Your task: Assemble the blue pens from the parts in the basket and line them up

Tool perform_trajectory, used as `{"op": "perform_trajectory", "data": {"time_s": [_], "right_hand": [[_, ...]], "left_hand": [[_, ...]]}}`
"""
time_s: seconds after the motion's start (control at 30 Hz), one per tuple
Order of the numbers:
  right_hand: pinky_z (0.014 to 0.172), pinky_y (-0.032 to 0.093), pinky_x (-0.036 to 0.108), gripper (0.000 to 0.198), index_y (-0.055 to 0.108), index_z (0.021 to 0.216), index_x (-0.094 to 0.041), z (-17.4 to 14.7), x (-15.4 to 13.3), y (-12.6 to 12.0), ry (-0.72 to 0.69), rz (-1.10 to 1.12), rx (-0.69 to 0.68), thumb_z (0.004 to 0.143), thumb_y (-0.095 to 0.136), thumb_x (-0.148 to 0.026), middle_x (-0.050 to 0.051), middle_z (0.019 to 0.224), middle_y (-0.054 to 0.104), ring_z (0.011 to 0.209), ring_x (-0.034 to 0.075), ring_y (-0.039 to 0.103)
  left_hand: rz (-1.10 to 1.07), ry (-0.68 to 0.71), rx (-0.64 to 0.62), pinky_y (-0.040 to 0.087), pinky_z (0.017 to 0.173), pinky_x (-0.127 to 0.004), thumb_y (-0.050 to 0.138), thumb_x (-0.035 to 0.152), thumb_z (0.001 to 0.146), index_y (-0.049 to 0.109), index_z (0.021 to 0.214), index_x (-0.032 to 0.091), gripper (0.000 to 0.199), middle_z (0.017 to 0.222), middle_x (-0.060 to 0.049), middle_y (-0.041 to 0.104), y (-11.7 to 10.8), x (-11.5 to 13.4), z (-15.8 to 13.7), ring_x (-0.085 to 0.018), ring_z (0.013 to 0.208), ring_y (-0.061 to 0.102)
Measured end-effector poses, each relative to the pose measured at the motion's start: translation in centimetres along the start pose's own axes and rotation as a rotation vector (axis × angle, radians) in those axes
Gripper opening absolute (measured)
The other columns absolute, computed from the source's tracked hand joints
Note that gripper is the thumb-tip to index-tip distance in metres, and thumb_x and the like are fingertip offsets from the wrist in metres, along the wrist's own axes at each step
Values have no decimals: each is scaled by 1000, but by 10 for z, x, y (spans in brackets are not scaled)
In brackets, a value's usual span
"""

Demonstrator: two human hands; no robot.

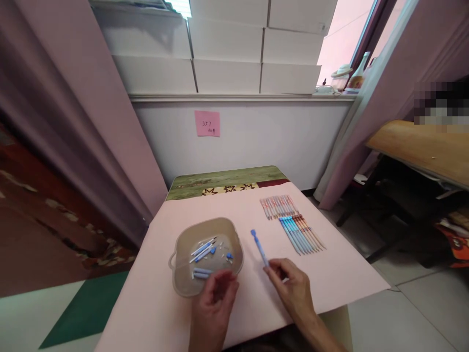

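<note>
My right hand (289, 283) pinches the lower end of a blue pen (260, 248), which tilts up and left above the pink table cover. Its blue cap end points away from me. At the front edge of a translucent basin (179, 278) is my left hand (216, 300), its fingers curled toward the thumb. Whether anything small sits in that grip is hidden. Inside the basin lie blue and white pen barrels (201, 274), thin white refills with dark tips (203, 248), small blue caps (229, 255) and tiny pale bits.
Right of the blue pen, a row of blue and brown pens (300, 234) lies side by side. Behind it is another row of pale pinkish pens (279, 207). A pink cover (154, 244) lies over the table; a wooden desk (425, 146) stands at right.
</note>
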State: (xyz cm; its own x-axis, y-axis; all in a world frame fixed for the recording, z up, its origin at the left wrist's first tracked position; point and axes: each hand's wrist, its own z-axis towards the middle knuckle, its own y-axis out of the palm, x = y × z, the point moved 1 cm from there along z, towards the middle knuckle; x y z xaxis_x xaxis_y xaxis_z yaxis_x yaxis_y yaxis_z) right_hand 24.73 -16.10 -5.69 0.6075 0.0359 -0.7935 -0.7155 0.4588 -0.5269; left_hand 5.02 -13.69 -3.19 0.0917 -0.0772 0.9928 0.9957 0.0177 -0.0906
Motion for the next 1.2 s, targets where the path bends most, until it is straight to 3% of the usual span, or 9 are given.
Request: {"op": "perform_trajectory", "data": {"time_s": [0.1, 0.2, 0.4, 0.57, 1.03, 1.2], "right_hand": [[63, 44, 25, 26, 68, 88, -21, 29, 31, -14, 68, -204, 109, 83, 59, -45, 1, 78, 68, 67, 16, 62], [62, 41, 25, 27, 69, 91, -22, 51, 55, -22, 164, -383, 114, 83, 56, -44, 1, 83, 70, 71, 17, 64], [59, 36, 25, 25, 68, 95, -26, 70, 68, -24, 307, -610, -23, 85, 51, -41, 1, 93, 71, 80, 18, 64], [58, 33, 26, 22, 67, 93, -24, 74, 68, -18, 336, -755, -71, 86, 49, -36, 3, 95, 69, 80, 18, 64], [60, 35, 27, 22, 67, 92, -21, 84, 69, -15, 307, -798, -92, 89, 49, -35, 7, 90, 67, 78, 19, 63], [59, 34, 26, 23, 67, 94, -22, 84, 70, -15, 305, -804, -80, 90, 48, -35, 5, 92, 68, 79, 18, 63]], "left_hand": [[231, 163, -159, 51, 58, -23, 65, 40, 78, 69, 79, 22, 18, 64, -1, 67, -2, -22, -14, -15, 56, 60], [319, 241, -272, 50, 62, -22, 60, 39, 81, 68, 75, 22, 20, 66, -2, 67, -4, -44, -18, -15, 61, 62], [325, 131, -221, 49, 63, -22, 55, 41, 84, 65, 77, 21, 24, 69, -1, 67, -7, -63, -15, -16, 66, 62], [274, 163, -152, 48, 61, -22, 54, 47, 84, 65, 74, 21, 30, 65, -1, 65, -2, -64, -18, -16, 62, 60], [255, 164, -107, 47, 60, -22, 56, 49, 81, 66, 72, 23, 30, 64, -1, 64, 0, -67, -16, -16, 61, 60], [272, 137, -166, 47, 60, -22, 56, 48, 82, 66, 74, 23, 28, 65, -1, 65, -2, -66, -15, -16, 62, 60]]}}
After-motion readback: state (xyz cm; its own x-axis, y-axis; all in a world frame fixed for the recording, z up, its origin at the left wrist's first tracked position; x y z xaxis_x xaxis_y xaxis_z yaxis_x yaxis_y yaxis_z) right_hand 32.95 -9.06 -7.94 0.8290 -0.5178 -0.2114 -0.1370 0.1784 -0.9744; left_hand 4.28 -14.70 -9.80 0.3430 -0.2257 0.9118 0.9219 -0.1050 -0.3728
